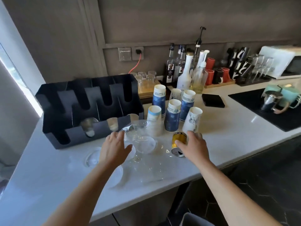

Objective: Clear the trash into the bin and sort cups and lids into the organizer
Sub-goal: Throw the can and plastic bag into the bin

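Inspector: Status, left hand [116, 149]?

Operator: Open. My fingers are spread with the thumb out, palm down over the clear lids [145, 144] scattered on the tabletop [228, 137]. It holds nothing.

Inspector: Right hand [194, 145]?

Operator: It lies against the yellow can [178, 141], which is on its side with the opened end toward me. My thumb touches the can body and my fingers arch over it. I cannot tell whether the grip has closed.

Inspector: Location of task items?

Operator: Can: just in front of the paper cup stacks [172, 118], which stand mouths down in a cluster. Lids: between my hands, just left of the can. Black organizer [101, 130]: left of the stacks, behind my left hand, with clear plastic ware [88, 126] in its lower slots. Syrup bottles [184, 75] stand behind the stacks, near the wall.
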`<action>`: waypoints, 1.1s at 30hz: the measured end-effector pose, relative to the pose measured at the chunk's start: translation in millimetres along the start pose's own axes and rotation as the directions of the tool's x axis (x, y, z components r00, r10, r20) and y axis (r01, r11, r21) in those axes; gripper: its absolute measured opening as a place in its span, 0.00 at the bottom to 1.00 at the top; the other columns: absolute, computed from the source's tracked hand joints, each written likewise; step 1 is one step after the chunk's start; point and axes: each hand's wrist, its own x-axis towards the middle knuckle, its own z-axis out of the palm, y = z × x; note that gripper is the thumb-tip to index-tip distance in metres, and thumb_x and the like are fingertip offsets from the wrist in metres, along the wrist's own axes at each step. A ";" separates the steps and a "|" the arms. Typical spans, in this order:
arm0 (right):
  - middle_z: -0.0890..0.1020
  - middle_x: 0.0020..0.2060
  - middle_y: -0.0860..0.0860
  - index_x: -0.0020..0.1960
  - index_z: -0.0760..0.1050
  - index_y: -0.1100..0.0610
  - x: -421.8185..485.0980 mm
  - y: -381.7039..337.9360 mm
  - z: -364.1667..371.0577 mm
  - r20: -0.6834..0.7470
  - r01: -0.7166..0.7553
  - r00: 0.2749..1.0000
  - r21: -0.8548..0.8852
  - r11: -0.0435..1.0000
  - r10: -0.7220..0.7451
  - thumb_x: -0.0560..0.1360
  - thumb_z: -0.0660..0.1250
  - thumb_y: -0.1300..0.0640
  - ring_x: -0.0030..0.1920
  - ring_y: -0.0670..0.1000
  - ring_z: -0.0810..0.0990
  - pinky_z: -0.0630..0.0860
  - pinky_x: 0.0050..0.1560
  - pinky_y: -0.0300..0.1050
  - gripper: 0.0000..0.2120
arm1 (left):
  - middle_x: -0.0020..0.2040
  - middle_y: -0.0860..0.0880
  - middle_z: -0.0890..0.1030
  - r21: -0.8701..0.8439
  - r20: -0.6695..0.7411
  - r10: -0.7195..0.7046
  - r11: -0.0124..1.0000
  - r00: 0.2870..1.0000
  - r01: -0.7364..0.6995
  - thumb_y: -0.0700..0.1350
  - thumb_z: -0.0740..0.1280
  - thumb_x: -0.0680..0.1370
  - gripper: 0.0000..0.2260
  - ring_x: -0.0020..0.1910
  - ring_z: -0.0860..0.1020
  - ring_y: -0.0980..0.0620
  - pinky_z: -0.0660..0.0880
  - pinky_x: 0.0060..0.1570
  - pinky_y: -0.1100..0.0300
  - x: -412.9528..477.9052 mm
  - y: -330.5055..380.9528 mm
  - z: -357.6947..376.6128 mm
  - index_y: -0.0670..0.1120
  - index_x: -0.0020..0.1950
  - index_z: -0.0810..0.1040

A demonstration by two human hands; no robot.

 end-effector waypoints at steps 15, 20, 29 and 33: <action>0.80 0.57 0.60 0.66 0.64 0.58 32.4 -10.8 38.0 0.126 -0.262 0.958 0.030 0.965 0.256 0.73 0.70 0.40 0.56 0.63 0.80 0.74 0.49 0.50 0.32 | 0.54 0.49 0.85 0.103 0.055 -0.033 0.994 0.998 0.028 0.54 0.69 0.78 0.21 0.58 0.79 0.43 0.69 0.55 0.50 49.7 -43.1 24.4 0.50 0.69 0.73; 0.80 0.54 0.58 0.67 0.63 0.55 24.5 -9.3 34.6 0.128 -0.270 0.957 0.079 0.960 0.259 0.73 0.70 0.43 0.51 0.61 0.80 0.75 0.46 0.49 0.30 | 0.43 0.42 0.86 -0.276 -0.072 -0.065 0.960 0.995 0.043 0.40 0.70 0.75 0.09 0.46 0.82 0.38 0.75 0.44 0.52 40.8 -29.1 1.1 0.46 0.55 0.83; 0.79 0.57 0.54 0.74 0.61 0.51 -3.0 15.0 14.2 0.075 -0.238 0.971 0.252 0.938 0.226 0.74 0.71 0.42 0.52 0.59 0.79 0.77 0.52 0.51 0.35 | 0.34 0.55 0.85 -0.674 -0.101 -0.058 0.739 0.993 -0.025 0.40 0.72 0.76 0.06 0.29 0.81 0.57 0.78 0.36 0.59 9.0 5.2 -49.1 0.49 0.49 0.87; 0.78 0.59 0.52 0.76 0.59 0.50 -15.0 28.6 -5.6 0.040 -0.194 0.981 0.288 0.938 0.191 0.74 0.72 0.43 0.52 0.55 0.78 0.76 0.52 0.50 0.37 | 0.33 0.61 0.83 -0.673 -0.141 -0.001 0.733 0.990 -0.095 0.38 0.71 0.77 0.06 0.29 0.80 0.59 0.74 0.31 0.71 -2.7 31.6 -58.2 0.47 0.49 0.87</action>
